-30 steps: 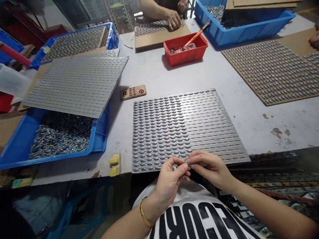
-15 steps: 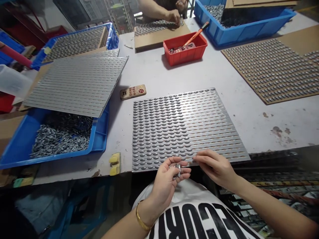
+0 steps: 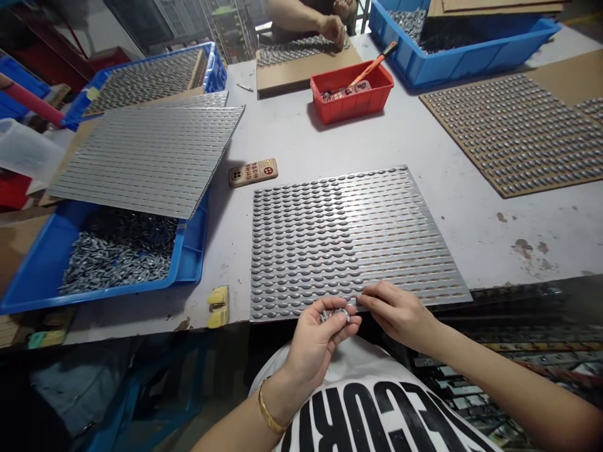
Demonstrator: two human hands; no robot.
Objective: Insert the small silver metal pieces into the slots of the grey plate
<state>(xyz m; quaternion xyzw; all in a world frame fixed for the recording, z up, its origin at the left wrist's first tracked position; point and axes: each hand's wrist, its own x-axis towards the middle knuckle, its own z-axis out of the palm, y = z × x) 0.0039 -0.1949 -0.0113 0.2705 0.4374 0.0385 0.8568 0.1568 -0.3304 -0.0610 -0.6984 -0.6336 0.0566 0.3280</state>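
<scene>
Head view: the left hand (image 3: 316,336) is curled palm-up just off the near edge of the grey table (image 3: 292,144). It cups a clutch of small shiny oval metal pieces (image 3: 335,315) against its fingertips. The right hand (image 3: 400,312) lies just right of it, thumb and forefinger drawn together at the near edge of the silver grooved sheet (image 3: 377,238). Whether a piece sits between them is too small to tell.

The sheet lies flat on the table. Its left part and far rows are filled with the same pieces seated in the grooves, and its right part is mostly bare.

The pieces look light, hard and smooth, so they are likely slippery and apt to spill from a loosely cupped palm. Each is probably best pinched singly across its narrow sides. The sheet looks thin and light, and a nudge could shift it.

At the left, a blue plastic bin (image 3: 188,267) holds a loose heap of such pieces, with a second ribbed silver sheet (image 3: 146,157) resting over it. Far off stand a red plastic tray (image 3: 351,100) and a co-worker's hand (image 3: 332,28).
</scene>
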